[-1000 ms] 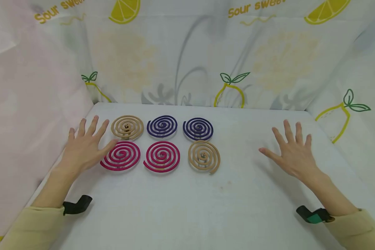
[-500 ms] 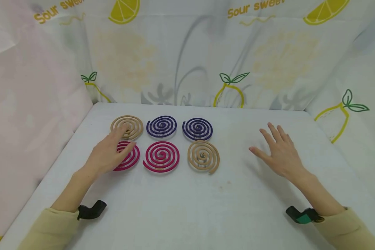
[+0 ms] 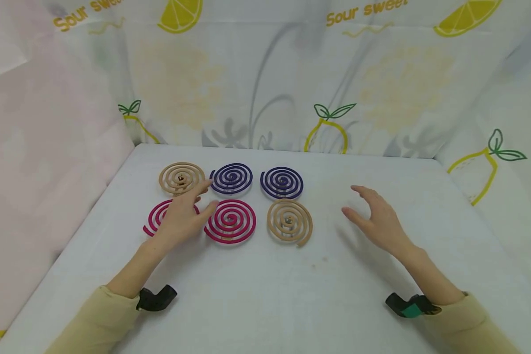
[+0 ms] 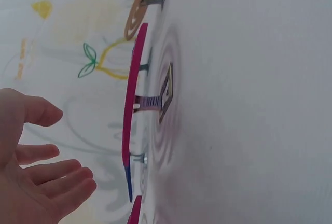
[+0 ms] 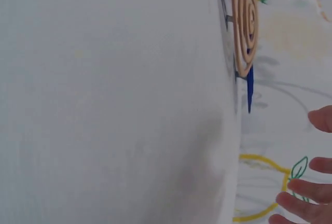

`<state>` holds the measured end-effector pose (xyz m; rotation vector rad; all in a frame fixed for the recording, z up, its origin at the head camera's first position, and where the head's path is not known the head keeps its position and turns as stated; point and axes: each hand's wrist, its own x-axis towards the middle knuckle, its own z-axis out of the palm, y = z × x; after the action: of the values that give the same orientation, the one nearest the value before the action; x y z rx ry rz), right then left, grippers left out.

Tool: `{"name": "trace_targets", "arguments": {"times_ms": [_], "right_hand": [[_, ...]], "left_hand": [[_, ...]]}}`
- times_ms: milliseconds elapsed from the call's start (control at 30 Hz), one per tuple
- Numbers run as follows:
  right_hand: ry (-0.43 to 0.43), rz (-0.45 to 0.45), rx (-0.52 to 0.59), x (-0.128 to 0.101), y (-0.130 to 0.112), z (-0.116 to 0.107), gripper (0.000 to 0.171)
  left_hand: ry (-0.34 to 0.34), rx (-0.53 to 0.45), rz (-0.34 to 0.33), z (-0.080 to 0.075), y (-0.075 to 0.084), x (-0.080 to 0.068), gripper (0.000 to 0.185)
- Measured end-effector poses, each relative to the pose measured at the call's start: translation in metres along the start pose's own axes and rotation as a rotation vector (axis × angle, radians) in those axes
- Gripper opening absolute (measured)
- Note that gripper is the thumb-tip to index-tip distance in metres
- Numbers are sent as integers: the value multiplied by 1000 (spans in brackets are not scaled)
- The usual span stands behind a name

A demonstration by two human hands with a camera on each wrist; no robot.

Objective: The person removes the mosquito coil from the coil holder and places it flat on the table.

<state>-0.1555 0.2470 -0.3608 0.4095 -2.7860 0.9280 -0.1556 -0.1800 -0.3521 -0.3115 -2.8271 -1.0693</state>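
Six spiral coils stand on small stands in two rows on the white table (image 3: 265, 295). Back row: a tan coil (image 3: 181, 178) and two purple coils (image 3: 232, 178) (image 3: 281, 182). Front row: a pink coil (image 3: 157, 216) partly under my left hand, a second pink coil (image 3: 230, 221) (image 4: 136, 99), and a tan coil (image 3: 289, 221) (image 5: 245, 24). My left hand (image 3: 183, 214) (image 4: 36, 182) hovers open over the front-left pink coil, fingers reaching toward the middle coils. My right hand (image 3: 373, 216) is open, right of the tan front coil, holding nothing.
Fabric walls printed with lemons (image 3: 325, 132) enclose the table at the back and both sides. Black wrist straps (image 3: 155, 299) (image 3: 409, 306) sit at my yellow sleeves. Bare table lies in front of the coils and between my hands.
My left hand has moved right from the table's left edge to over the front-left pink coil. My right hand has drifted left toward the coils, fingers relaxing.
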Motion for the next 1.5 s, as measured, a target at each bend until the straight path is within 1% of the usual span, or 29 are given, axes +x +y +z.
{"name": "trace_targets", "arguments": {"times_ms": [133,200,300,467,633,833,1000,1067,1167,1267,1400,1500], "right_hand": [[-33,48,130,5,-5,6,58],[-45,72,186,9,-9,9,56],[-57,102,249,14,-15,11,53],[-77,145,343,19,-24,14,51],[-109,201,435,24,-30,16,51],[-148,247,561,26,-32,20,52],[-197,297,713,26,-30,27,52],[-210,322,757,26,-30,30,52],[-225,346,803,26,-30,34,52],[-250,351,838,25,-29,38,52],[-289,354,858,23,-30,43,52],[-303,363,876,22,-30,46,52]], "left_hand": [[-25,-114,31,14,7,0,53],[-40,-154,40,21,12,0,53],[-70,-210,31,30,19,0,54],[-125,-315,-12,42,29,2,55],[-150,-394,-22,53,38,5,57],[-186,-466,-51,67,48,12,59],[-215,-515,-56,79,51,15,61],[-229,-544,-50,82,50,15,61],[-247,-579,-42,84,50,14,61],[-262,-607,-39,86,52,12,60],[-276,-631,-51,89,56,9,62],[-284,-649,-65,92,57,7,63]]}}
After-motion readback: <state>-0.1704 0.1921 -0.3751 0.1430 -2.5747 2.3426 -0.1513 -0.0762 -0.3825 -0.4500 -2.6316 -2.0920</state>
